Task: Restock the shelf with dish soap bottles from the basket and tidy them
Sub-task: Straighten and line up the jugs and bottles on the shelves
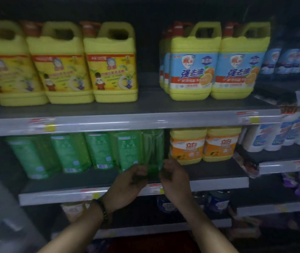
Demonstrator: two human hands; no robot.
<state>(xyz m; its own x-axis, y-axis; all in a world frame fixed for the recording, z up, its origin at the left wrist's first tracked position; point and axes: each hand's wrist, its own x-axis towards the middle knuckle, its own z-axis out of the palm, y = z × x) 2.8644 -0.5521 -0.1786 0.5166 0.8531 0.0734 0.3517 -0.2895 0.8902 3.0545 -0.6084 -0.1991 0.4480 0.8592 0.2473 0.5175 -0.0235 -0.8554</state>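
Observation:
A clear green dish soap bottle (153,152) stands on the middle shelf (209,181), at the right end of a row of green bottles (98,152). My left hand (127,185) grips its lower left side and my right hand (174,178) grips its lower right side. The bottle's base is partly hidden by my fingers. The row's other green bottles show their back labels. The basket is not in view.
Two orange-labelled yellow jugs (204,145) stand just right of the held bottle. Large yellow jugs (63,64) and blue-labelled jugs (213,61) fill the top shelf, with a gap between them. White bottles (282,132) sit at far right. Lower shelves hold more goods.

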